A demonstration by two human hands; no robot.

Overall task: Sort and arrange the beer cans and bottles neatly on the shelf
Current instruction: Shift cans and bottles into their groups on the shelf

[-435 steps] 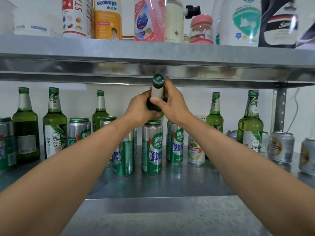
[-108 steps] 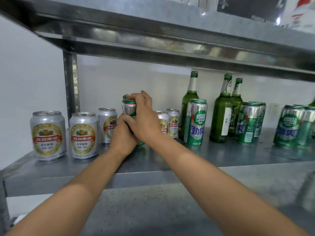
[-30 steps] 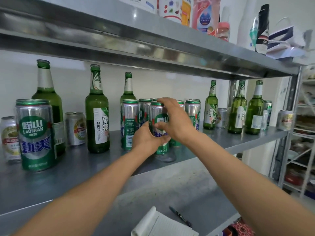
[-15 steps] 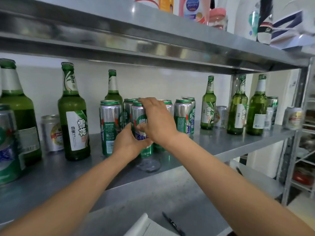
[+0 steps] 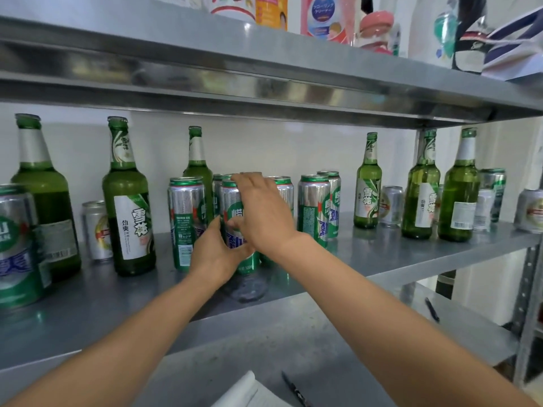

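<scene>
A tall green and silver beer can (image 5: 231,201) stands upright on the steel shelf (image 5: 382,255), in the front of a cluster of matching tall green cans (image 5: 313,214). My left hand (image 5: 216,255) cups its lower left side. My right hand (image 5: 263,214) wraps over its top and right side, thumb on the label. Another matching can (image 5: 185,224) stands just left of it. Green beer bottles (image 5: 127,201) stand to the left, and more green bottles (image 5: 420,186) stand to the right.
Short silver cans sit behind the bottles at left (image 5: 95,230) and right (image 5: 390,205), with one at the far right (image 5: 531,210). A large green can (image 5: 17,248) stands at the left edge. The upper shelf (image 5: 264,69) hangs low overhead. Below lie a notebook (image 5: 249,392) and pens (image 5: 293,389).
I have carried the green can from among the silver cans at the shelf's left end to the cluster of tall green cans. Over the last second both hands have stayed on it.
</scene>
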